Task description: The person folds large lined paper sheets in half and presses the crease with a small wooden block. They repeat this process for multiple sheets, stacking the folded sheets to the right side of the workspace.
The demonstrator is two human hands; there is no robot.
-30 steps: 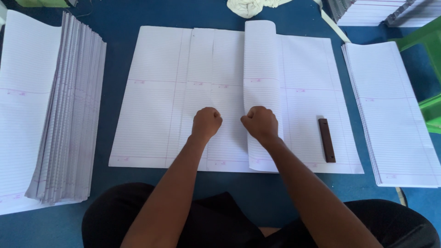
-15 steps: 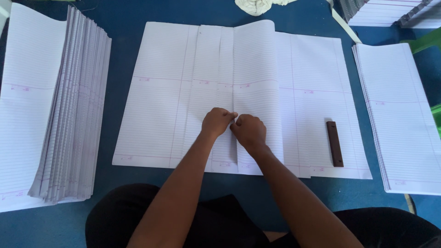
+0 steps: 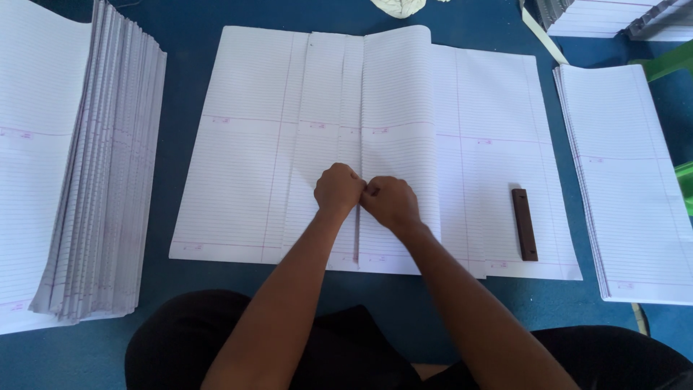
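Observation:
A spread of large white ruled sheets [image 3: 245, 159] lies overlapped on the blue surface [image 3: 188, 14]. One sheet [image 3: 397, 94] is turned over along a vertical crease near the middle, and its top edge curls up. My left hand [image 3: 338, 189] and my right hand [image 3: 390, 202] are closed fists, touching each other, knuckles down on that crease in the lower middle of the spread. I cannot tell whether the fingers pinch the paper. A dark brown flat bar [image 3: 525, 224] lies on the sheets to the right of my right hand.
A tall fanned stack of ruled sheets [image 3: 101, 173] stands at the left. A thinner stack [image 3: 628, 180] lies at the right, with more stacks [image 3: 599, 14] at the back right. A crumpled pale cloth [image 3: 398, 7] sits at the top edge. A green object [image 3: 671, 61] is at the right.
My two fists were apart a second ago and have come together on the crease. The turned sheet has moved left and lies flatter.

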